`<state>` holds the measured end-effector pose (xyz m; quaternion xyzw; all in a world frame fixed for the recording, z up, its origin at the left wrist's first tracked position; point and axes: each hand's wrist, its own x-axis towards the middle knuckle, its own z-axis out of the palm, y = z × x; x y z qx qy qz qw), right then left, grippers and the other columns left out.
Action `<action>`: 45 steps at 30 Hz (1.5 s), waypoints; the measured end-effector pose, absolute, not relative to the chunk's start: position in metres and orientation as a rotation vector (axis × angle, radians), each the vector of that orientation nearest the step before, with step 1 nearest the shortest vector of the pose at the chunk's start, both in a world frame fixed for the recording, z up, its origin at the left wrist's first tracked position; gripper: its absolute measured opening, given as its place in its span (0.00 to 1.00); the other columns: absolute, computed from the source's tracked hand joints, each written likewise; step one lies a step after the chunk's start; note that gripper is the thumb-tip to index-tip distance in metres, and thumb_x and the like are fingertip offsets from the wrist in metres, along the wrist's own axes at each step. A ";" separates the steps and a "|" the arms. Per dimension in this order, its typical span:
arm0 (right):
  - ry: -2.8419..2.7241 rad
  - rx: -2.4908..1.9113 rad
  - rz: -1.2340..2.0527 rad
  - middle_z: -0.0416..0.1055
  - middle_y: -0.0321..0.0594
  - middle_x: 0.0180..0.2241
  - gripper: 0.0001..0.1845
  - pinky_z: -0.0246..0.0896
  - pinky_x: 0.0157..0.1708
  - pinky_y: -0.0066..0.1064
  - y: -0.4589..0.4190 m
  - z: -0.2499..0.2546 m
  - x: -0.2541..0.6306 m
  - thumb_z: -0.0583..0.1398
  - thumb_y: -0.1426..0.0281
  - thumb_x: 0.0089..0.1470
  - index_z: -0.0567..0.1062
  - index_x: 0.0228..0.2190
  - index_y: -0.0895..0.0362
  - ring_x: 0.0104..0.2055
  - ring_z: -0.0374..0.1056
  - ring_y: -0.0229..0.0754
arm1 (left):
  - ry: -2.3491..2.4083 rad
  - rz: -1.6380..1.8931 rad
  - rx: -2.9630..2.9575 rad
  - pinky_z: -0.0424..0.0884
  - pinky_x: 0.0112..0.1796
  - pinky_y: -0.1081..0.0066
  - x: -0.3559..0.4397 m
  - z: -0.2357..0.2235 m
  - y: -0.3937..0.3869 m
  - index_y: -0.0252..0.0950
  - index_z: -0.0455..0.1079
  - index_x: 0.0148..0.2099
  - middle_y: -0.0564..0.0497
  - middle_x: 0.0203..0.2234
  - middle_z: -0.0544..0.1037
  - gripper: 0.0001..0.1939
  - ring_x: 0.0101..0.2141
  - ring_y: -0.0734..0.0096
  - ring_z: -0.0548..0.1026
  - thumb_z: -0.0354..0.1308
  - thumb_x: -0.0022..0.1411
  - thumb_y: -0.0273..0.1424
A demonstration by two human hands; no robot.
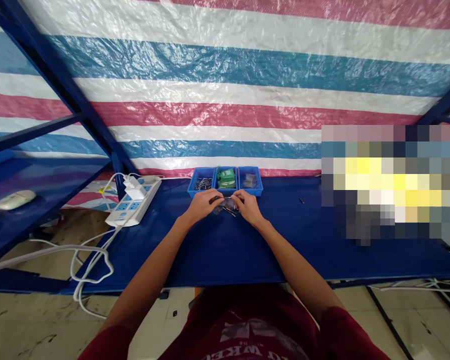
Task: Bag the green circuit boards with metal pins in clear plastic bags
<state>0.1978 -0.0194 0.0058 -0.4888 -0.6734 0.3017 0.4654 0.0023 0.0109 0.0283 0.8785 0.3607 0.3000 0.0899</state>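
Our left hand [205, 204] and right hand [248, 206] each pinch an upper corner of a clear plastic bag [228, 203], thumbs against fingers, holding it between them just above the tabletop [225, 250]. Close beyond our knuckles three blue bins stand side by side: the left bin [193, 193] holds small dark screw-like pieces [203, 184], the middle bin [227, 192] a green packet [226, 176], the right bin [253, 193] clear packets [250, 180]. To our left lies a white power strip [133, 202] with an adapter [134, 188] plugged in and cables [93, 252] trailing over the edge; farther off, a mouse [17, 200] rests on a separate blue surface. One small dark piece [301, 200] lies well apart to the right. A striped tarp [228, 90] backs everything.

Thin dark rods [230, 212] show at the bag, but we cannot tell whether they lie inside or beneath it. A pixelated block [390, 185] hides the tabletop's far right, and our fingers cover the bag's corners. Both our forearms reach forward, converging, wrists low and fingertips turned inward.
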 end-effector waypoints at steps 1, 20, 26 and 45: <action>-1.641 -1.205 0.741 0.64 0.29 0.18 0.12 0.57 0.26 0.25 -0.020 0.006 0.197 0.54 0.61 0.58 0.69 0.31 0.56 0.20 0.62 0.35 | 1.067 0.915 2.609 0.66 0.36 0.72 0.003 0.028 0.011 0.35 0.72 0.36 0.49 0.31 0.77 0.15 0.31 0.70 0.74 0.49 0.67 0.39; -1.600 -1.226 0.695 0.70 0.34 0.23 0.14 0.63 0.30 0.27 -0.020 0.006 0.198 0.55 0.60 0.57 0.73 0.30 0.56 0.22 0.67 0.36 | 1.017 1.212 2.500 0.69 0.37 0.71 0.012 0.014 0.012 0.35 0.72 0.36 0.48 0.32 0.78 0.16 0.33 0.70 0.75 0.49 0.67 0.40; -1.592 -1.197 0.698 0.74 0.39 0.32 0.12 0.65 0.30 0.27 -0.021 0.008 0.196 0.56 0.63 0.55 0.74 0.36 0.56 0.24 0.68 0.36 | 1.050 1.196 2.525 0.69 0.39 0.72 0.009 0.013 0.013 0.35 0.71 0.37 0.48 0.32 0.78 0.16 0.34 0.70 0.75 0.47 0.68 0.39; -1.626 -1.245 0.627 0.73 0.38 0.29 0.14 0.65 0.33 0.28 -0.023 0.011 0.197 0.53 0.61 0.59 0.74 0.33 0.56 0.24 0.67 0.37 | 1.070 1.186 2.510 0.69 0.35 0.72 0.011 0.015 0.011 0.35 0.72 0.38 0.48 0.31 0.78 0.18 0.30 0.71 0.74 0.49 0.67 0.43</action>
